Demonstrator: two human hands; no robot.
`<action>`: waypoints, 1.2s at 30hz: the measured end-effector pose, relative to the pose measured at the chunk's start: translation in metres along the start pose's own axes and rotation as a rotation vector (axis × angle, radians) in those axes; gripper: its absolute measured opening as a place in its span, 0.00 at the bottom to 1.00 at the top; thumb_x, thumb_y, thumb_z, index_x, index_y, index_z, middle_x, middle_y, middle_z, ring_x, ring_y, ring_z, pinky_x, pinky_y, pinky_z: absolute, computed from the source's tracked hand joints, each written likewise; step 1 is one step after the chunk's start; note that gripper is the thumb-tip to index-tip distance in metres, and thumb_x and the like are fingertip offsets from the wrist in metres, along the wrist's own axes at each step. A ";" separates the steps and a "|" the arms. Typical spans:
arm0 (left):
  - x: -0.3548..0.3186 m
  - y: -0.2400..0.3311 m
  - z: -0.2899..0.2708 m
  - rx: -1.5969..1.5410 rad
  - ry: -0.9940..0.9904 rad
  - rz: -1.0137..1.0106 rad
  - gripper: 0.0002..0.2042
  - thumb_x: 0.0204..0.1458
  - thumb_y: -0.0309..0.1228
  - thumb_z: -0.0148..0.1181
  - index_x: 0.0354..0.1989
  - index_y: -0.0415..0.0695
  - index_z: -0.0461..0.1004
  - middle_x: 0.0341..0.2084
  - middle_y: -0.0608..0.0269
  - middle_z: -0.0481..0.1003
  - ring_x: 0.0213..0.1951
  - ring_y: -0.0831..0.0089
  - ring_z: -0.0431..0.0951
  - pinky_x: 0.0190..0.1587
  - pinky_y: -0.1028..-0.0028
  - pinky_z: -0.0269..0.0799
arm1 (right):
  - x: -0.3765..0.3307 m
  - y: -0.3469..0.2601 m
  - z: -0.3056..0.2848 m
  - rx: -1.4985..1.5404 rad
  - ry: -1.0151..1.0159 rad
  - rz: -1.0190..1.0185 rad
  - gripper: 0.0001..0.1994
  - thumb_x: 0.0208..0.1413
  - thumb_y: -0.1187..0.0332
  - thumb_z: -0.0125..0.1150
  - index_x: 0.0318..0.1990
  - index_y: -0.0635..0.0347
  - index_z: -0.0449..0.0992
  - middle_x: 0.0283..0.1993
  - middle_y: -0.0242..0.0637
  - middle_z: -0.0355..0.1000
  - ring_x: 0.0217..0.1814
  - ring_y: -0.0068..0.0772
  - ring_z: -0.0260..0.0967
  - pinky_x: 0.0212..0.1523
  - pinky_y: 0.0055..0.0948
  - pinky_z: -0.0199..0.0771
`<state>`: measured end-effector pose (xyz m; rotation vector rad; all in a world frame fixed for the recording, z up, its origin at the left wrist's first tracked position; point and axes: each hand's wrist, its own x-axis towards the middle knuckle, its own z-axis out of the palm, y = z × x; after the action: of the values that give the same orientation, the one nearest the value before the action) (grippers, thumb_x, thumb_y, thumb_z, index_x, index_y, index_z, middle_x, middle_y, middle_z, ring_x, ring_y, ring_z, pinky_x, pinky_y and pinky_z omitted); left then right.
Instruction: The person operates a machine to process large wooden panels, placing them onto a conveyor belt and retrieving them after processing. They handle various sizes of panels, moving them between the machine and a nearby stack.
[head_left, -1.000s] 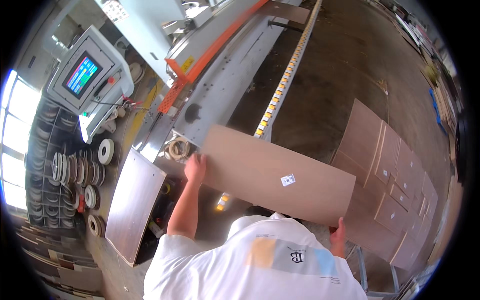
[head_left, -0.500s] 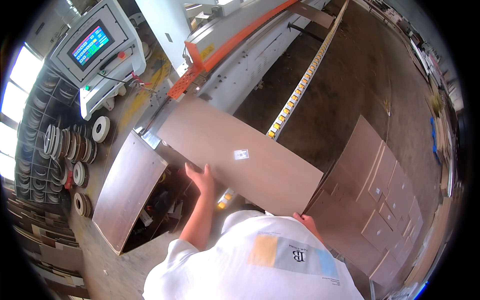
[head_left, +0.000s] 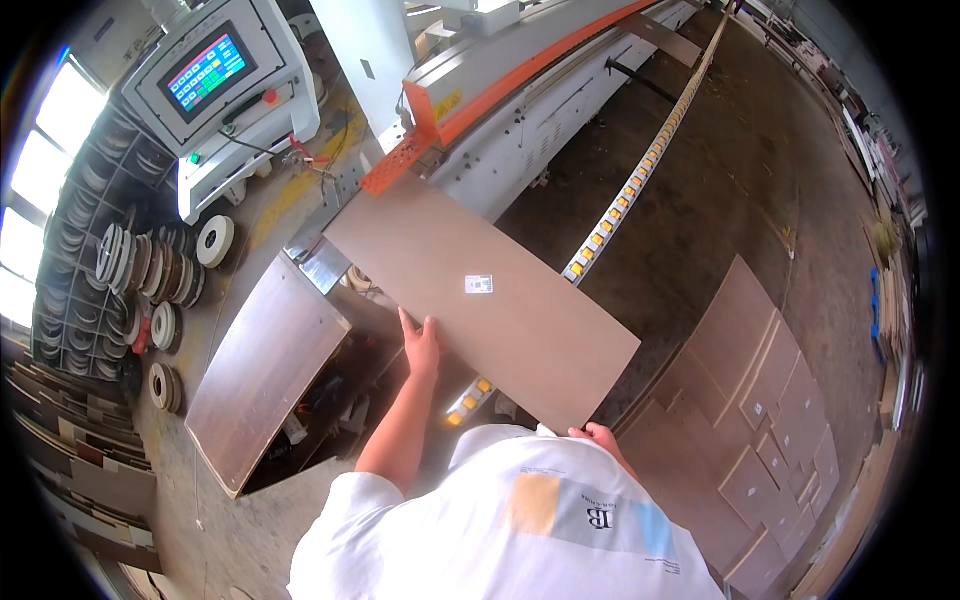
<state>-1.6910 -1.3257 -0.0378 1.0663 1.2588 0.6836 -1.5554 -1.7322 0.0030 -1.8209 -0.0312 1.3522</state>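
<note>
A long brown board [head_left: 530,330] with a small white label [head_left: 479,284] lies slanting in front of me. Its far left end reaches the orange perforated guard [head_left: 398,165] of the machine. My left hand [head_left: 421,347] touches the board's near left edge, thumb and forefinger spread apart; its other fingers are hard to make out. At the near right corner, my right hand [head_left: 601,437] is closed on the board's end, the fingers partly hidden. A roller rail [head_left: 600,235] with yellow rollers passes beneath the board and shows again on its near side [head_left: 468,402].
A control panel with a lit screen [head_left: 208,72] stands at the far left. Left of the board is a wooden cabinet [head_left: 265,375] with an open, cluttered inside. Rolls of edging [head_left: 150,265] stand beyond it. Stacked brown boards [head_left: 735,400] lie on the right.
The board has shifted forward and left toward the machine, its near end now farther from the stack. Both hands have moved along with it. The view has turned slightly.
</note>
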 end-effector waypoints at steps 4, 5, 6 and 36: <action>0.006 0.004 0.007 -0.043 -0.032 -0.002 0.40 0.64 0.31 0.55 0.79 0.56 0.37 0.39 0.56 0.78 0.27 0.76 0.75 0.23 0.74 0.73 | 0.017 0.007 -0.005 0.011 0.014 -0.054 0.16 0.58 0.62 0.69 0.44 0.67 0.80 0.37 0.36 0.80 0.38 0.22 0.75 0.38 0.28 0.76; 0.009 0.005 0.010 -0.054 -0.040 0.000 0.40 0.64 0.30 0.55 0.79 0.55 0.37 0.38 0.56 0.78 0.26 0.76 0.75 0.23 0.75 0.73 | 0.022 0.010 -0.006 0.005 0.025 -0.080 0.16 0.58 0.62 0.69 0.45 0.68 0.80 0.38 0.37 0.81 0.39 0.23 0.76 0.38 0.27 0.76; 0.012 0.005 0.013 -0.064 -0.048 0.002 0.40 0.64 0.30 0.55 0.79 0.55 0.37 0.38 0.57 0.78 0.26 0.77 0.74 0.22 0.75 0.72 | 0.025 0.012 -0.010 -0.044 0.044 -0.076 0.16 0.58 0.62 0.69 0.44 0.68 0.80 0.37 0.37 0.80 0.39 0.23 0.76 0.39 0.27 0.76; -0.035 -0.017 0.181 0.033 -0.742 0.039 0.18 0.59 0.27 0.56 0.58 0.43 0.71 0.32 0.62 0.76 0.25 0.77 0.71 0.26 0.77 0.66 | -0.080 0.324 -0.036 -0.405 0.380 0.099 0.20 0.58 0.48 0.57 0.51 0.47 0.82 0.48 0.44 0.80 0.47 0.53 0.77 0.50 0.48 0.77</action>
<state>-1.5259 -1.4099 -0.0452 1.2186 0.6077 0.2441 -1.7018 -2.0002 -0.1360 -2.4267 -0.0142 1.0981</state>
